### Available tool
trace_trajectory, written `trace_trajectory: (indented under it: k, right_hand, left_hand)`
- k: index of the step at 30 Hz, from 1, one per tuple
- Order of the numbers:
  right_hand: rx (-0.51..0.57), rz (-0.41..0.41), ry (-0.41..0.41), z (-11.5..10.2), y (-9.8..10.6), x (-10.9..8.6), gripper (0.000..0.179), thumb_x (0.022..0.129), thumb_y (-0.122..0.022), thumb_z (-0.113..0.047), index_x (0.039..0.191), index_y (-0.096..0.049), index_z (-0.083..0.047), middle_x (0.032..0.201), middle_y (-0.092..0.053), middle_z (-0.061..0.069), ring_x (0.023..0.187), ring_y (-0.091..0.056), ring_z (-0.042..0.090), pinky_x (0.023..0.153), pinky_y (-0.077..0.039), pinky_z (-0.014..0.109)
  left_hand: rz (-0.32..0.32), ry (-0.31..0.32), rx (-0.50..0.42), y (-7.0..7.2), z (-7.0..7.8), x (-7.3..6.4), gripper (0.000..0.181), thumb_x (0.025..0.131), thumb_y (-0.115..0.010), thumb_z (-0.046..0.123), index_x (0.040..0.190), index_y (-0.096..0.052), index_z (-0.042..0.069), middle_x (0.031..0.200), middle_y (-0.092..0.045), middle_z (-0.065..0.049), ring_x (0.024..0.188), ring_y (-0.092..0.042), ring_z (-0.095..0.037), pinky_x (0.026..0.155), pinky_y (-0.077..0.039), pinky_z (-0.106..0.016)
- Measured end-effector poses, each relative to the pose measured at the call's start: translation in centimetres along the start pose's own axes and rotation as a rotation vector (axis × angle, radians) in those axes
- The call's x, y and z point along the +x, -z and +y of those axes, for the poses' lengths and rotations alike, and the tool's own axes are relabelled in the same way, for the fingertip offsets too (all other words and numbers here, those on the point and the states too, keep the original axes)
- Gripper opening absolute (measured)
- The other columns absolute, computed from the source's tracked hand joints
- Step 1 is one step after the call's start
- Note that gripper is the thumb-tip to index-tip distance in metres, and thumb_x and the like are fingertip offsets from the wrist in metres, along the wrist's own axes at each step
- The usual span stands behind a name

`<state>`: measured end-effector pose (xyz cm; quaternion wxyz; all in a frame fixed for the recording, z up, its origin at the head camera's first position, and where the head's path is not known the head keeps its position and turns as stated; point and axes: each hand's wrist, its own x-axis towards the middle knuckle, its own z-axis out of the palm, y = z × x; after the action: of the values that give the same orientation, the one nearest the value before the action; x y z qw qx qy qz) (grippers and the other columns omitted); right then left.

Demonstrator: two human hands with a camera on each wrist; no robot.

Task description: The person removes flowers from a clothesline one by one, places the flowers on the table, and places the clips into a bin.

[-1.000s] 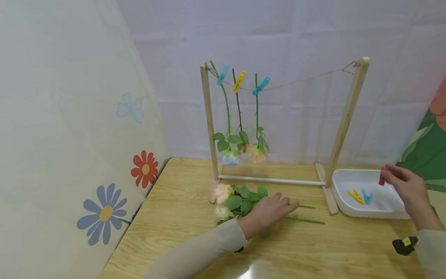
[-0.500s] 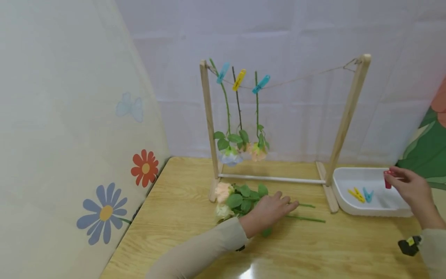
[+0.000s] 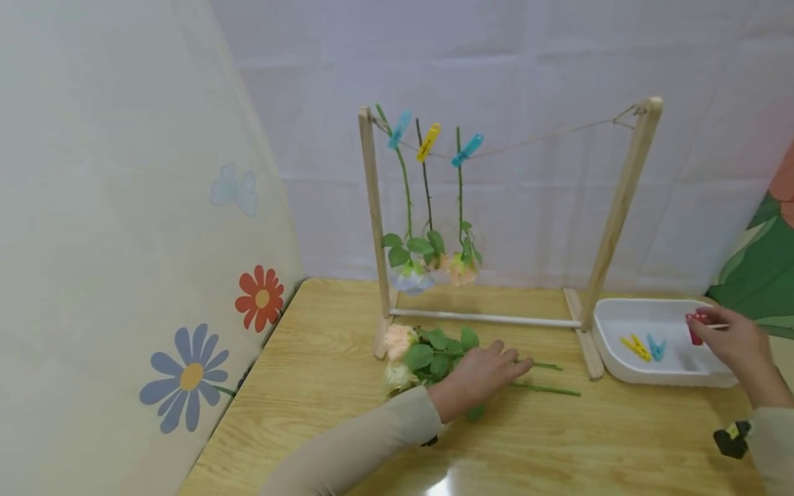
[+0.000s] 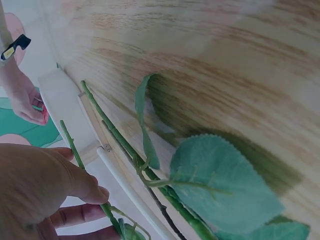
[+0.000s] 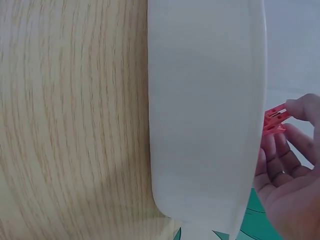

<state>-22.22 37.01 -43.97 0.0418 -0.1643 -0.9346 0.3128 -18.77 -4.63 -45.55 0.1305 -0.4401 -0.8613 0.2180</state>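
My left hand (image 3: 479, 377) lies over the roses on the table and pinches one green rose stem (image 4: 73, 145) between thumb and fingers. A peach rose (image 3: 399, 342) and a cream rose (image 3: 399, 377) lie with their heads to the left, stems pointing right. Over the white tray (image 3: 660, 377), my right hand (image 3: 741, 342) pinches a red clothespin (image 5: 275, 120) by its ends. Inside the tray are a yellow clothespin (image 3: 636, 348) and a blue clothespin (image 3: 656, 348). The tray's wall hides part of the right fingers in the right wrist view.
A wooden frame (image 3: 611, 227) with a string stands behind the roses. Three roses hang head down from it by a light blue clothespin (image 3: 400, 130), a yellow clothespin (image 3: 429, 142) and a teal clothespin (image 3: 467, 151). A white rod (image 3: 484, 317) joins the frame's feet.
My right hand has shifted slightly right and down with the red clothespin, which has turned in the fingers. The left hand stays in place on the roses.
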Motion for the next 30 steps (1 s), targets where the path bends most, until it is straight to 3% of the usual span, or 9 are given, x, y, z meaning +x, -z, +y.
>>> trace_trajectory:
  k: [4, 10, 16, 20, 26, 30]
  right_hand:
    - [-0.042, -0.023, 0.042, 0.5, -0.1, 0.0, 0.054, 0.101, -0.056, -0.028, 0.132, -0.047, 0.015, 0.118, -0.052, 0.041, 0.102, -0.051, 0.051, 0.069, -0.047, 0.043]
    - [-0.096, -0.014, 0.129, 0.8, 0.0, 0.0, 0.053, 0.103, -0.055, -0.027, 0.129, -0.048, 0.018, 0.119, -0.051, 0.043, 0.105, -0.051, 0.056, 0.082, -0.047, 0.062]
    - [-0.114, 0.002, 0.192, 0.1, 0.3, 0.2, 0.051, 0.102, -0.057, -0.027, 0.126, -0.050, 0.017, 0.117, -0.053, 0.043, 0.103, -0.054, 0.055, 0.078, -0.049, 0.060]
    - [-0.117, 0.006, 0.217, -0.8, 0.5, 0.2, 0.052, 0.103, -0.056, -0.029, 0.127, -0.051, 0.017, 0.121, -0.052, 0.042, 0.103, -0.054, 0.056, 0.078, -0.049, 0.061]
    - [-0.108, 0.022, 0.274, -2.3, 1.1, 0.2, 0.052, 0.104, -0.055, -0.030, 0.129, -0.052, 0.016, 0.123, -0.053, 0.040, 0.104, -0.055, 0.056, 0.076, -0.050, 0.061]
    - [-0.090, 0.011, 0.281, -3.6, 1.4, 0.1, 0.055, 0.104, -0.054, -0.033, 0.131, -0.051, 0.014, 0.125, -0.053, 0.039, 0.105, -0.055, 0.054, 0.075, -0.050, 0.060]
  left_hand:
    - [-0.009, -0.001, 0.010, -0.1, 0.2, 0.0, 0.055, 0.099, -0.065, 0.014, 0.147, -0.045, 0.031, 0.113, -0.062, 0.010, 0.089, -0.057, -0.007, 0.043, -0.035, -0.014]
    - [-0.012, 0.003, 0.047, 0.1, 0.2, 0.0, 0.055, 0.099, -0.066, 0.017, 0.148, -0.044, 0.033, 0.118, -0.061, 0.010, 0.093, -0.057, -0.008, 0.048, -0.039, -0.015]
    - [-0.022, 0.017, 0.077, 1.0, -0.2, 0.1, 0.050, 0.100, -0.065, 0.019, 0.144, -0.046, 0.032, 0.118, -0.058, 0.008, 0.093, -0.055, -0.008, 0.050, -0.039, -0.017]
    - [-0.040, 0.032, 0.073, 2.1, -1.1, -0.1, 0.044, 0.102, -0.063, 0.024, 0.143, -0.047, 0.030, 0.119, -0.057, 0.006, 0.093, -0.056, -0.009, 0.050, -0.040, -0.019]
    - [0.002, 0.061, 0.089, 2.8, -3.0, -0.5, 0.044, 0.101, -0.063, 0.030, 0.142, -0.049, 0.027, 0.120, -0.058, 0.004, 0.100, -0.059, -0.012, 0.048, -0.044, -0.017]
    - [0.022, 0.088, 0.103, 3.2, -4.2, -0.9, 0.039, 0.101, -0.063, 0.030, 0.137, -0.050, 0.024, 0.118, -0.059, 0.003, 0.098, -0.061, -0.014, 0.058, -0.053, -0.020]
